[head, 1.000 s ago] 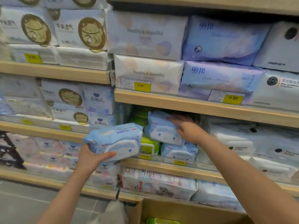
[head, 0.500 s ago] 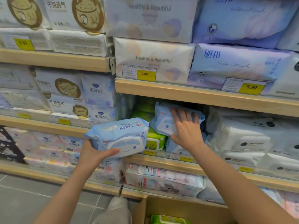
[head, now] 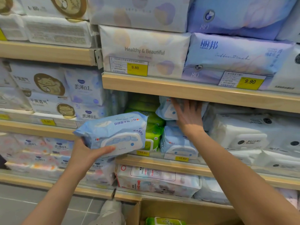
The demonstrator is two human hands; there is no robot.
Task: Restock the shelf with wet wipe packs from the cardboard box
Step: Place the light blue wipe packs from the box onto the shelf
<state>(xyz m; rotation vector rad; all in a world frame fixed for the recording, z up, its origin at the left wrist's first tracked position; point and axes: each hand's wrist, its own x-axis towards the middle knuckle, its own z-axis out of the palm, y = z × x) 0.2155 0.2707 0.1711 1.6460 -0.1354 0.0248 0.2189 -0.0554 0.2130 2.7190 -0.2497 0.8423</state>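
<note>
On the shelf [head: 162,161], right hand [head: 189,116] flat on upper blue pack [head: 167,109], left hand [head: 86,155] gripping second pack [head: 113,130].

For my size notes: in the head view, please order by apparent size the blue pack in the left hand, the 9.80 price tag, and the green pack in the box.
1. blue pack, nearer the camera
2. green pack, partly cut off
3. 9.80 price tag

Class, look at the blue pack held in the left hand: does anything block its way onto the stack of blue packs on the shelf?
Yes. The right hand is pressing another blue pack onto that stack, filling the gap under the shelf board. The left hand holds its blue pack out in front.
</note>
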